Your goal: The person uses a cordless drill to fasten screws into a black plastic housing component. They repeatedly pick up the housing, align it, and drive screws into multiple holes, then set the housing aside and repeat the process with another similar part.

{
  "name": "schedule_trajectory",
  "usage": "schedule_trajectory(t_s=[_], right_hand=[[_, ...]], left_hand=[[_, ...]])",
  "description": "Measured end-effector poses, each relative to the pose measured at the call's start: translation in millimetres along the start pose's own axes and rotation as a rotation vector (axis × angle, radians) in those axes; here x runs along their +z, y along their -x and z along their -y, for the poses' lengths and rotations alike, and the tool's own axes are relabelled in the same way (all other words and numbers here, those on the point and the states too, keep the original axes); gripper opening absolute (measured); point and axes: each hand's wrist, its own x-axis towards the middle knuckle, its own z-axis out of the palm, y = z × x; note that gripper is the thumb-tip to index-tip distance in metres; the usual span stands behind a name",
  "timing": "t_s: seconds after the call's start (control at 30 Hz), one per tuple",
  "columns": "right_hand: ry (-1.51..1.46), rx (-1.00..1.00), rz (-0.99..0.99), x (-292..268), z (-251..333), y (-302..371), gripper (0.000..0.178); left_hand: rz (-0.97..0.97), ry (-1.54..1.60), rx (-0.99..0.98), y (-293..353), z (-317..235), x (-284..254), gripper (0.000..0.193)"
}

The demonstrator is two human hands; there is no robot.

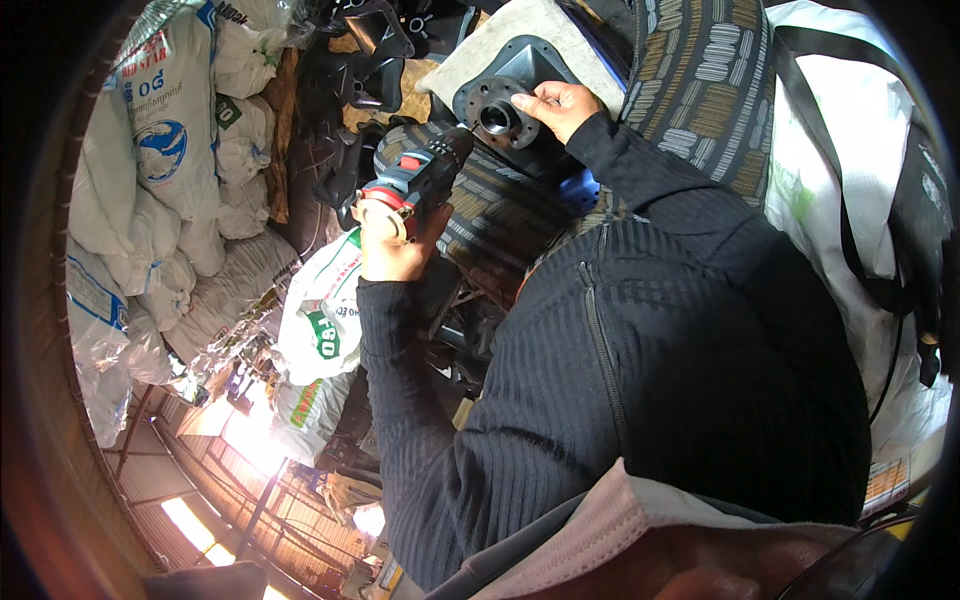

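Note:
My left hand is wrapped round the grip of a cordless drill, dark with red parts. The drill's front end points up and right, close to the rim of a black flanged part. That part has a round flange with several small holes and a wide central opening, on a flared square base. Whether the bit touches it, I cannot tell. My right hand pinches the flange's right edge between thumb and fingers. Under the part lies a pale board or pad.
Stuffed white sacks are piled at the left. More black moulded parts lie beyond the drill. Patterned cushioning stands to the right of the part, beside a white bag with a black strap. A blue round object sits below the part.

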Motion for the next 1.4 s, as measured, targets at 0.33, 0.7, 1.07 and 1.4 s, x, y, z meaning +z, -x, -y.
schedule_trajectory(t_s=[0.33, 0.7, 1.07, 1.4], right_hand=[[0.561, 0.135, -0.078, -20.2, 6.7, -3.9, 0.048], [0.626, 0.114, 0.031, -22.0, 7.5, 4.2, 0.042], [0.74, 0.181, 0.127, -28.1, 22.0, -4.3, 0.042], [-0.631, 0.302, 0.387, -45.8, 24.0, 18.2, 0.035]], left_hand=[[0.179, -0.376, 0.126, -30.2, -26.6, -13.6, 0.039], [0.17, -0.314, 0.103, -41.1, -15.7, -11.8, 0.032], [0.14, -0.349, 0.096, -41.2, -20.6, -4.7, 0.036], [0.01, 0.209, -0.004, 48.8, -46.8, 4.4, 0.029]])
